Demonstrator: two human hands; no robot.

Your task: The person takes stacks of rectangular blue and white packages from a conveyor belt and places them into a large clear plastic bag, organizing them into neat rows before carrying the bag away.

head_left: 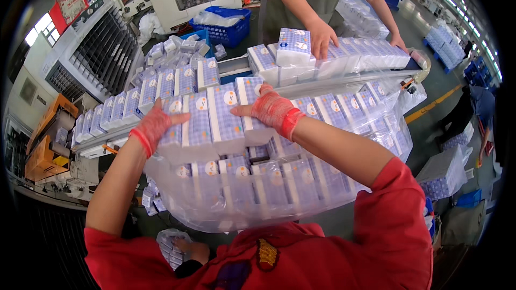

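Probably light, soft, slick packs point(226, 118); best gripped at row ends, where left hand point(157, 127) and right hand point(273, 110) clamp them.

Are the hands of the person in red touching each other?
No: the left hand and right hand are plainly apart, with purple checked packs between them.

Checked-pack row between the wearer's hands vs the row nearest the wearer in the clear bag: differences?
Held row sits between left hand and right hand; bagged row has no hand on it.
Held row looks crisp; bagged row is hazed by the clear bag.
Shared: purple-checked packs with white bands.
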